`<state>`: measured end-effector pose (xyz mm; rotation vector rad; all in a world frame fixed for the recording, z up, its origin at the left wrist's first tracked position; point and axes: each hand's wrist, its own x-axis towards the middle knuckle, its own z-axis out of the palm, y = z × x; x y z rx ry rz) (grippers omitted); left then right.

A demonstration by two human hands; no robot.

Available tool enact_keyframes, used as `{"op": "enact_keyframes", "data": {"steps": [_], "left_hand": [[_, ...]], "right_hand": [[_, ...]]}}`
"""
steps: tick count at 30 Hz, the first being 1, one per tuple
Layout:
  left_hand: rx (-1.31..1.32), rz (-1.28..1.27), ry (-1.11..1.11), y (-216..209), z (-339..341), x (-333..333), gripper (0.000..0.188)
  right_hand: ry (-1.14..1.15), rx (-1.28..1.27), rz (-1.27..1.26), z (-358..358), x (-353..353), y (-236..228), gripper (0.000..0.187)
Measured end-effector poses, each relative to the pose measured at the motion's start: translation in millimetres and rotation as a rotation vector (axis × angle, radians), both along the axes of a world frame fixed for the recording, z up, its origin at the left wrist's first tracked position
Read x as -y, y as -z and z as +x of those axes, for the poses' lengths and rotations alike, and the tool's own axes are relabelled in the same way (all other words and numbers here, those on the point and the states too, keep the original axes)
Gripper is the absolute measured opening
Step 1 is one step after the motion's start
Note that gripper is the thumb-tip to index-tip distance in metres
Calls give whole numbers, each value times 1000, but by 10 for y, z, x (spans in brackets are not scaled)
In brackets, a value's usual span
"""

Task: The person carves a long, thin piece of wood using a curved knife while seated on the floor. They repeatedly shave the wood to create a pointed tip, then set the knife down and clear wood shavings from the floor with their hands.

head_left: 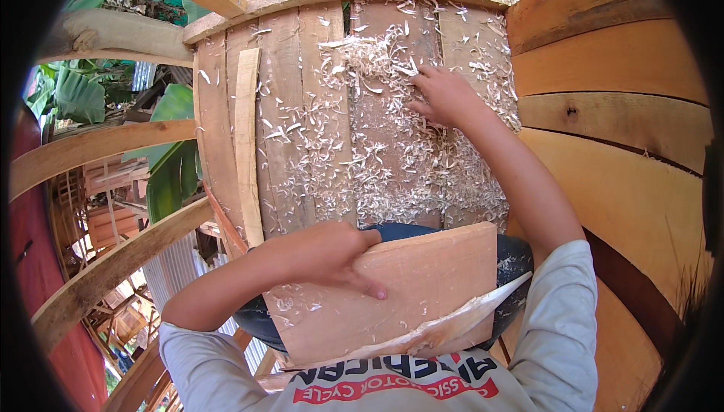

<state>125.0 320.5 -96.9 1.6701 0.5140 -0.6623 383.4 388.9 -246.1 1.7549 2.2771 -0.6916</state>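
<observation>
A flat wooden board lies tilted across my lap, with a rough pale strip of bark-like edge along its near side. My left hand grips the board at its far left edge, thumb flat on the face and the other fingers hidden behind the edge. Stretched forward, my right hand is over the plank floor beside a heap of curled wood shavings. Its thumb and fingers are apart, close to or touching the shavings, and nothing clear shows between them.
Shavings cover much of the plank floor. A narrow loose wood strip lies along its left side. A plank wall rises on the right. Curved-looking open rails stand on the left, with banana leaves and roofs beyond.
</observation>
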Motion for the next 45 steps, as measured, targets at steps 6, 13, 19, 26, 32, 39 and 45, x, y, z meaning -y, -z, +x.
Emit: {"op": "enact_keyframes", "data": {"steps": [6, 13, 19, 26, 32, 39, 45], "left_hand": [[-67, -71, 61, 52, 21, -84, 76], [-149, -48, 70, 97, 235, -252, 83], [-54, -69, 199, 109, 391, -146, 67], [21, -121, 293, 230, 418, -288, 59], [69, 254, -110, 848, 402, -1123, 53], [125, 1375, -374, 1838, 18, -1724, 65], [86, 1489, -364, 1957, 133, -1706, 62]], "right_hand": [[13, -20, 37, -59, -124, -58, 46], [10, 5, -8, 3, -200, 21, 43], [-16, 34, -19, -88, -307, 23, 36], [100, 49, 127, -215, -562, 14, 29], [419, -66, 443, -124, -590, 355, 44], [538, 47, 502, -80, -458, 649, 65], [263, -200, 466, -559, -440, 551, 57]]}}
